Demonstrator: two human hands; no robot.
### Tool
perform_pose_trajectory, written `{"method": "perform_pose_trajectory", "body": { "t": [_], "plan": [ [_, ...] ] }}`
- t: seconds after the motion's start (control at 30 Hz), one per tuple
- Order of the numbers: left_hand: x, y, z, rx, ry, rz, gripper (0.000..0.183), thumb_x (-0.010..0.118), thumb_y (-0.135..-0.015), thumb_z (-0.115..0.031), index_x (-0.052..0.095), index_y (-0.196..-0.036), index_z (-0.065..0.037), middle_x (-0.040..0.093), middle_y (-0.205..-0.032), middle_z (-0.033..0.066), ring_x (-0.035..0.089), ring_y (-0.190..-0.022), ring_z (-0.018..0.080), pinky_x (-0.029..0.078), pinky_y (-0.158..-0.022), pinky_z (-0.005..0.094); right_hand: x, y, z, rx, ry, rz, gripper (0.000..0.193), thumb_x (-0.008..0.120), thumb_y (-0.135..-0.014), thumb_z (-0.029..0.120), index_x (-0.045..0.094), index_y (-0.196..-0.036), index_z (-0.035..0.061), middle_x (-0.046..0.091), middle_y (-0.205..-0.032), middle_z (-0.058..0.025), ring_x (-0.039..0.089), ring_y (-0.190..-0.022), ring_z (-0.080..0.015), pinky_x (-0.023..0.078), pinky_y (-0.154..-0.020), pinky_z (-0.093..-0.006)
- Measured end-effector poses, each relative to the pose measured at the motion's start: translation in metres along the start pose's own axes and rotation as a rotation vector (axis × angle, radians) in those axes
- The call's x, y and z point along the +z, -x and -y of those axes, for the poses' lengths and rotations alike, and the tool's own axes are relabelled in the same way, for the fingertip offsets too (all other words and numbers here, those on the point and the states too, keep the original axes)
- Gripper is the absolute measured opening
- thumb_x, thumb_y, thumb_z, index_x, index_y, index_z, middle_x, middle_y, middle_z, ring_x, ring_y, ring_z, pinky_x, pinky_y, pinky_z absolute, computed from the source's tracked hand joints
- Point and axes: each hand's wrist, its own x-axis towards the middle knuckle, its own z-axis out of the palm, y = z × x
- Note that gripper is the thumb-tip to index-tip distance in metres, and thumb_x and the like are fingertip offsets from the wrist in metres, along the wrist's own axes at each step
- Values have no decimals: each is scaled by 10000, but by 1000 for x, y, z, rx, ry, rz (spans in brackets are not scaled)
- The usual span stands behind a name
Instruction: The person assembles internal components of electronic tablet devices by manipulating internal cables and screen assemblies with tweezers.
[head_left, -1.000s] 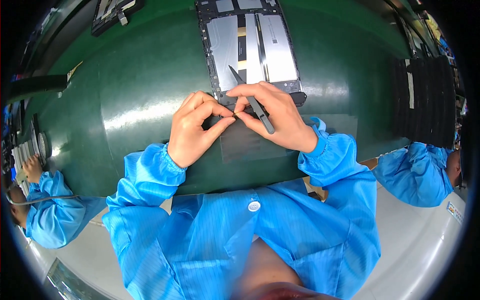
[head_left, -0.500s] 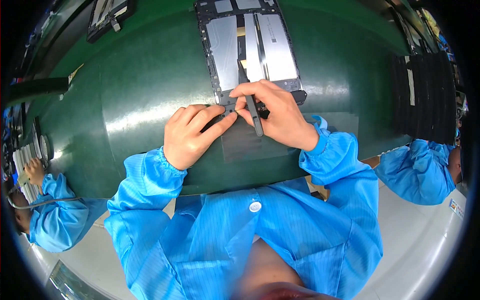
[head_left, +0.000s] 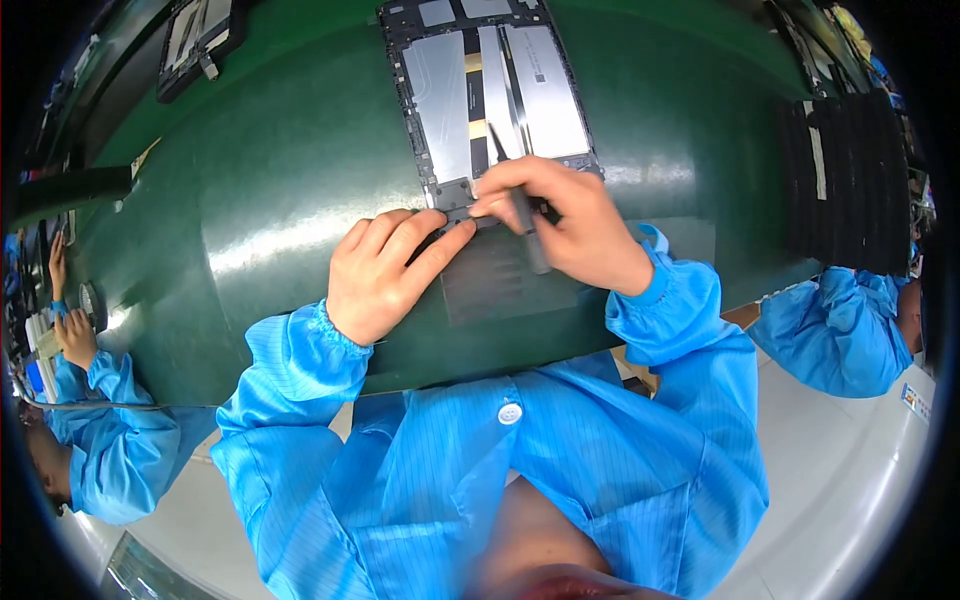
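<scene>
An opened tablet [head_left: 436, 110] with silver panels and a black frame lies in front of me, its lower end towards me. My left hand [head_left: 378, 268] rests at its lower left corner, index fingertip and thumb closed on a small black part [head_left: 458, 213] along that end. My right hand [head_left: 580, 222] holds black tweezers [head_left: 529, 230] slantwise between the fingers, the pointed end up over the tablet and the handle towards me. Thumb and index fingertip of that hand come close together at the tablet's lower end; whatever they pinch is hidden.
A clear sheet [head_left: 490, 290] lies under my hands on the green table mat [head_left: 270, 200]. Another opened device [head_left: 195, 45] is at the far left. Stacked black slabs [head_left: 850, 190] stand at the right. Co-workers in blue sleeves [head_left: 125, 450] sit on both sides.
My right hand has shifted slightly right, and the tweezers have tilted with it. My left hand stays almost still. At the left, another person's hand has come into view.
</scene>
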Motion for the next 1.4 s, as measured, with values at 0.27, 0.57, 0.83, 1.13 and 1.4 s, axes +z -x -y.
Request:
{"method": "perform_pose_trajectory", "body": {
  "t": [0.27,0.57,0.83,1.13,1.4],
  "plan": [
    [3,-3,-2,-101,145,8,434,631,-724,-137,693,-1153,-168,604,-1050,16,599,-919,207,495,-739,329,-3,45,1,338,-384,-116,292,562,-1004,133,630,-1268,26,673,-966,-53,596,-765,-94,503,-693,-243],
    [2,-3,-3,-98,141,23,432,639,-722,-131,698,-1148,-175,605,-1051,5,601,-918,195,498,-740,326,6,43,-1,295,-267,-43,259,596,-979,95,637,-1218,3,703,-959,-107,633,-748,-92,527,-664,-236],
    [3,-3,-3,-98,140,11,435,639,-719,-125,700,-1146,-179,611,-1046,4,606,-913,194,506,-744,323,3,46,-3,348,-275,-157,217,550,-994,50,640,-1179,-20,689,-852,-104,627,-687,-82,528,-603,-217],
    [-3,3,1,-23,80,22,479,634,-706,-142,698,-1180,-163,641,-1125,7,619,-955,191,503,-751,310,3,46,-10,300,-193,-252,171,627,-951,67,686,-1099,5,662,-878,-44,594,-685,-49,459,-585,-190],
    [-4,6,2,-20,93,8,465,634,-705,-150,712,-1163,-151,665,-1189,1,626,-995,181,501,-733,298,9,34,-10,-44,-44,-45,215,623,-929,19,671,-1131,-37,711,-1082,-165,717,-882,-233,573,-766,-319]
  ]
}}
